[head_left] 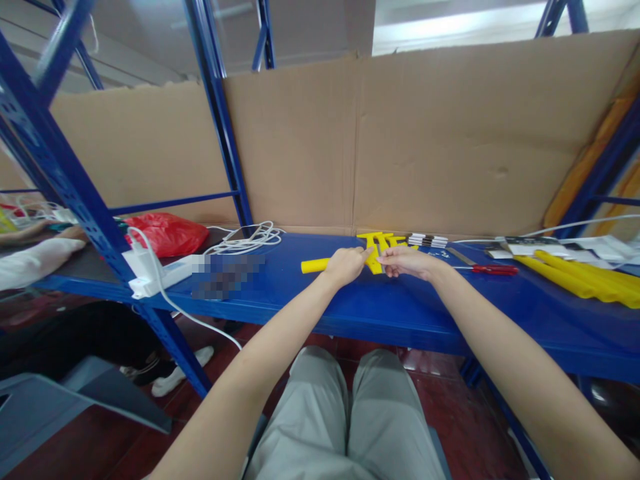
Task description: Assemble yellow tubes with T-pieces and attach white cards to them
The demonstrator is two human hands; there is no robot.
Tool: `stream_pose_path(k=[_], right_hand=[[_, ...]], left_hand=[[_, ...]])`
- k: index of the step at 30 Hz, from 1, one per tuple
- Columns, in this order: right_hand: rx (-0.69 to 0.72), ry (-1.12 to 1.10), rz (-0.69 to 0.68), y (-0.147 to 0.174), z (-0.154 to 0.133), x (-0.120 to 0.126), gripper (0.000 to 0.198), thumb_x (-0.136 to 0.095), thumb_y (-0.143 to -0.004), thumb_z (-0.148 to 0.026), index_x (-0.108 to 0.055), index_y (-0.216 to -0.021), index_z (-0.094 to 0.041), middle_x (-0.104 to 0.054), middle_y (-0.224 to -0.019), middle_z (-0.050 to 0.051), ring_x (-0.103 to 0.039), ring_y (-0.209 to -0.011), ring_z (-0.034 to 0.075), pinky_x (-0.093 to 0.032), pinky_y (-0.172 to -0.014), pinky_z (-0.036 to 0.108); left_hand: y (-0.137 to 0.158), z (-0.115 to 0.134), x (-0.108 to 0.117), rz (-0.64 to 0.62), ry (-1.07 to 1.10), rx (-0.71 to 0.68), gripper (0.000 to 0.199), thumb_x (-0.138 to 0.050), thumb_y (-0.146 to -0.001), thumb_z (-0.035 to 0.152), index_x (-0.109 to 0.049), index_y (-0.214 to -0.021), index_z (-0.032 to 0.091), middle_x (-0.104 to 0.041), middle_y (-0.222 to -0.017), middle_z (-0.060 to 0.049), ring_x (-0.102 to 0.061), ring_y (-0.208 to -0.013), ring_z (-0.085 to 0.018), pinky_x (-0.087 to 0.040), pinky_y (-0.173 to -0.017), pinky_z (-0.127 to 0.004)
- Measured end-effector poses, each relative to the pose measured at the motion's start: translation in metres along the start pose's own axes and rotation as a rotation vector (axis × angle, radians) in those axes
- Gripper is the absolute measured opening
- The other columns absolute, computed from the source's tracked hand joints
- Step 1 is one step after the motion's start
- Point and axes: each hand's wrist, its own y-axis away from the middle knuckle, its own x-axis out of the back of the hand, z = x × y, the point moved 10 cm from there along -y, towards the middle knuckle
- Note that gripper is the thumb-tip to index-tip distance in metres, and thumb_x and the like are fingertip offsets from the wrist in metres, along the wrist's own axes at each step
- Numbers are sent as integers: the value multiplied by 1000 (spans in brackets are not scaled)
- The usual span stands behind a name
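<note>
My left hand [345, 265] is closed around a yellow plastic part, whose round tube end [314, 267] sticks out to the left of the fist. On the other side of that hand a flat yellow piece [375, 265] shows; whether it joins the tube is hidden. My right hand [407, 261] has its fingertips pinched at the edge of this piece, and what is between them is too small to make out. Just behind both hands lie more yellow branched pieces [383, 238]. A screwdriver with a red handle [495, 270] rests to the right of my right hand.
Right of the hands lie black-and-white blocks [427, 240], long yellow tubes [585, 280] and papers [565, 248]. To the left are a white power strip [175, 270], coiled cable [255, 237] and a red bag [167, 233]. Cardboard [425, 140] backs the blue shelf [280, 300]. Another person's sleeve [43, 261] shows far left.
</note>
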Motion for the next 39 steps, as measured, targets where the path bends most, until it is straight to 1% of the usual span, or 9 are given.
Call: stream_pose_path(k=[18,23,25,27,29,31,32,35,39], right_hand=[[-28,11,9,2,1,-2,24,-73,-74,-35,-58,-69,-18,-59,-55,0,-54,-50,10,-41,-48,21],[-42,96,57,0,2,7,24,-72,-73,-34,-58,-64,-17,-57,-55,0,-47,-46,8,-33,-43,20],[-33,186,165,1,2,24,22,-69,-75,-30,-57,-61,-17,-56,-54,0,-48,-47,9,-33,-44,20],[-69,346,377,6,3,54,20,-65,-74,-24,-57,-58,-18,-57,-55,2,-54,-52,13,-39,-50,23],[-160,529,625,18,6,88,13,-63,-72,-17,-59,-59,-17,-63,-64,8,-63,-67,21,-46,-63,30],[-247,619,778,32,11,113,4,-62,-71,-15,-65,-73,-15,-68,-81,17,-66,-89,32,-48,-77,41],[-302,646,843,39,15,124,13,-62,-70,-15,-67,-82,-15,-69,-90,20,-64,-97,36,-47,-82,47],[-432,676,964,58,27,150,33,-61,-70,-15,-67,-103,-15,-66,-110,24,-59,-109,38,-40,-93,58],[-537,636,1044,73,43,170,41,-57,-75,-14,-66,-114,-20,-60,-127,18,-52,-120,34,-37,-99,56]], left_hand=[[0,-3,1,29,28,12,44,-46,-91,12,-55,-133,18,-69,-111,-13,-69,-96,-21,-53,-78,-29],[-2,-6,-4,13,82,34,42,-46,-91,13,-58,-131,20,-68,-115,-11,-68,-100,-22,-53,-82,-31],[-2,-8,-5,14,111,46,41,-46,-91,13,-60,-129,22,-68,-116,-10,-67,-103,-22,-52,-85,-32],[-2,-12,-6,18,147,70,41,-49,-90,13,-61,-128,24,-69,-117,-8,-66,-106,-21,-52,-88,-32],[-2,-17,-8,10,184,104,42,-51,-89,15,-62,-127,27,-69,-118,-5,-65,-107,-21,-51,-90,-32],[-2,-21,-11,-10,217,133,43,-52,-88,15,-62,-128,27,-68,-120,-5,-65,-109,-22,-50,-92,-32],[-3,-22,-12,-19,229,141,44,-52,-87,15,-61,-128,27,-68,-121,-5,-64,-110,-22,-50,-92,-33],[-3,-24,-14,-42,257,151,44,-52,-87,15,-62,-129,26,-67,-122,-5,-63,-112,-23,-49,-94,-34],[-2,-24,-16,-73,292,154,43,-51,-88,16,-63,-127,28,-67,-123,-4,-62,-114,-23,-48,-96,-32]])
